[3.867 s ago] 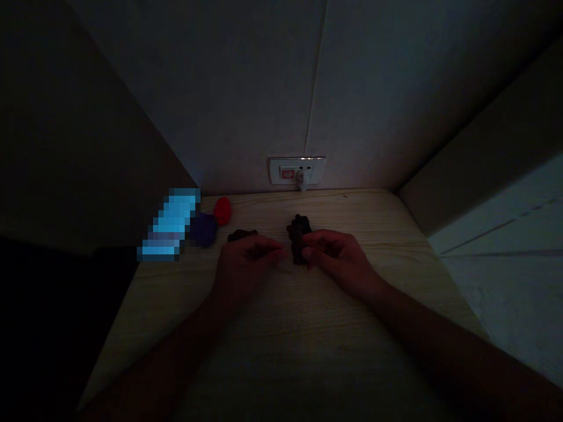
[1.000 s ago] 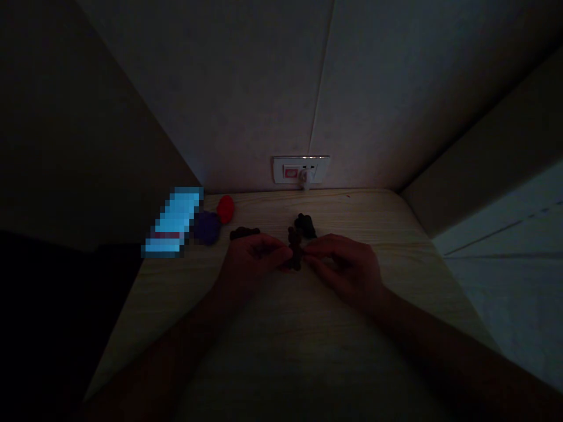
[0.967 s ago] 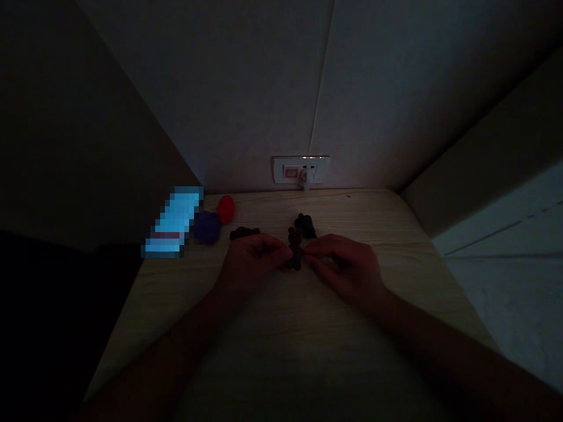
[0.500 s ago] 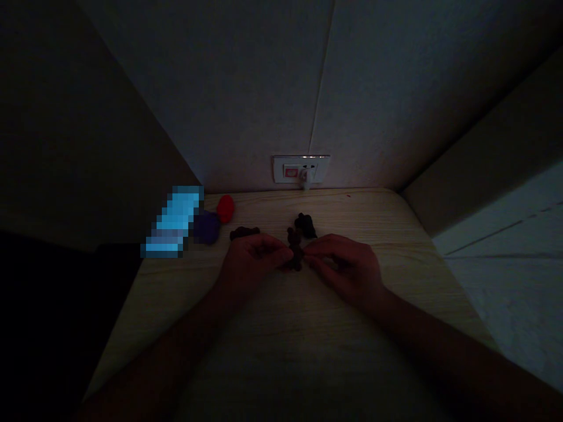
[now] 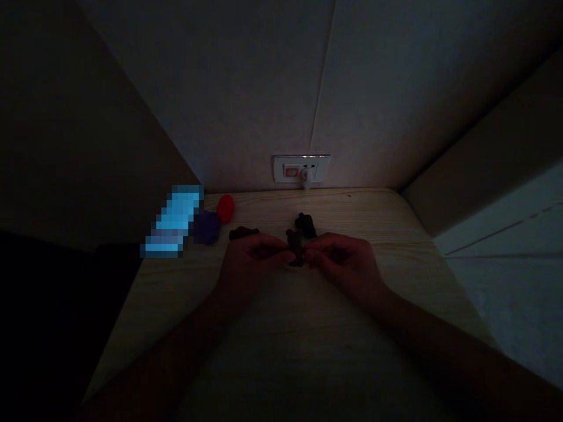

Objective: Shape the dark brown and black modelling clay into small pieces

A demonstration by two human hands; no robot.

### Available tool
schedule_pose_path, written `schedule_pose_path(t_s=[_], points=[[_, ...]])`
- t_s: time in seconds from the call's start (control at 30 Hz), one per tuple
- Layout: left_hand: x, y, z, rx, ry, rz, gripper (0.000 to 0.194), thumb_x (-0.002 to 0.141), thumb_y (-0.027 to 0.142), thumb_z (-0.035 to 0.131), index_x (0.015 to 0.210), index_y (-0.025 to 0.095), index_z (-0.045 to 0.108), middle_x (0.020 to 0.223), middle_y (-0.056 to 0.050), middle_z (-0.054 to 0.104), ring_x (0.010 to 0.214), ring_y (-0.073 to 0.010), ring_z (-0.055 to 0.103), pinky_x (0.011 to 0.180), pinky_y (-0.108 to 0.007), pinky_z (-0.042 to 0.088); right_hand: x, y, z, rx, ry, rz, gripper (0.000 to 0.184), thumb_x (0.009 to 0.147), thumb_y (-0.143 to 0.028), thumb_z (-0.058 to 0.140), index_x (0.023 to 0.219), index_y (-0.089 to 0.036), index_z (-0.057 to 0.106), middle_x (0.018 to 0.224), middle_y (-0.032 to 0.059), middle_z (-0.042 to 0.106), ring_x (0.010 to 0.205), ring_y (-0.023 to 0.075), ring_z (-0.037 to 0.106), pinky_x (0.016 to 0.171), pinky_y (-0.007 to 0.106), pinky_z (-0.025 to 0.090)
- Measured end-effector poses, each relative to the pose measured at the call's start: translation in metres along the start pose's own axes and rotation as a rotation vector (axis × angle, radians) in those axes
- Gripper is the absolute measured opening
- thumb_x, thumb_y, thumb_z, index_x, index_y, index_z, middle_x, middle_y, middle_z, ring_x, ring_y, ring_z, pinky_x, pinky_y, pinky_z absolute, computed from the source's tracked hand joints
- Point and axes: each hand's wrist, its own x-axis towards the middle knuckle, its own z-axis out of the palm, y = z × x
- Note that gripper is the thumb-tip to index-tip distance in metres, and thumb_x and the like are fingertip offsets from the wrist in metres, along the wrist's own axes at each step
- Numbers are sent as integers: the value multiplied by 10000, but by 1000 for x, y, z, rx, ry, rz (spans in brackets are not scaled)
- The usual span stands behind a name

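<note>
Between my two hands is a small dark brown clay figure (image 5: 295,243), with rounded lumps like a head and limbs. My left hand (image 5: 253,261) pinches its left side with thumb and fingertips. On the other side, my right hand (image 5: 347,261) has its thumb and forefinger closed on the figure's right edge. A black lump of clay (image 5: 305,224) lies just behind the figure. Partly hidden by my left hand, a brown lump of clay (image 5: 243,232) rests on the wooden tabletop (image 5: 281,334). The dim light hides finer detail.
At the back left lie a purple lump of clay (image 5: 207,227) and a red one (image 5: 226,208). Beside them is a bright, pixelated blue screen (image 5: 173,220). A wall socket (image 5: 281,170) with a white plug (image 5: 306,177) sits above the table's back edge.
The brown figure has turned and tilted between my fingers, so its outline looks more compact. My right thumb has moved up against it. The other pieces have stayed put.
</note>
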Motion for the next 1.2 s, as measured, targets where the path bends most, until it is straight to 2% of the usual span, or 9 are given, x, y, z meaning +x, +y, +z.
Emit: schedule_pose_path(t_s=[0.27,0.37,0.6,0.73,0.8,0.93,1.2], points=[[-2,0,1,31,20,14,198,607,261,905,736,192,771,765,-44,803,740,-219,770,708,-318,635,1,1,1,48,-4,80,143,786,-340,828,836,-209,798,709,22,775,595,141,691,553,248,560],[-2,0,1,26,26,6,207,587,261,910,723,196,768,761,-41,803,736,-218,767,703,-317,634,1,2,1,36,-6,69,139,790,-343,827,809,-210,792,700,18,770,586,136,681,542,243,545],[0,-1,0,-11,-1,2,160,634,241,892,736,197,777,762,-36,806,726,-203,770,705,-297,629,-1,-1,0,-6,5,-42,106,820,-288,811,899,-221,789,815,36,797,699,160,734,624,263,585],[1,-1,-1,-34,-15,-3,161,654,260,893,741,194,775,760,-35,807,716,-191,768,682,-272,622,-2,-3,-2,-60,-6,-187,97,831,-222,793,926,-238,801,882,45,797,782,176,747,673,284,603],[1,-1,-1,-35,-23,-9,157,674,271,885,749,190,775,756,-38,808,703,-190,767,670,-272,622,-2,-3,-2,-86,-16,-223,102,833,-203,788,928,-236,804,880,45,795,774,172,745,671,281,602],[0,-1,-1,-40,-57,-20,145,701,280,870,751,181,777,741,-43,806,675,-191,765,646,-273,623,-3,-3,-4,-139,-1,-209,100,838,-213,793,937,-229,797,867,44,798,764,172,747,673,278,603],[2,-4,-2,-109,-99,-48,143,702,267,872,750,174,775,707,-31,800,617,-171,752,610,-249,612,0,-1,-5,-236,-43,-344,66,870,-193,763,930,-209,784,862,50,786,768,166,740,669,276,581]])
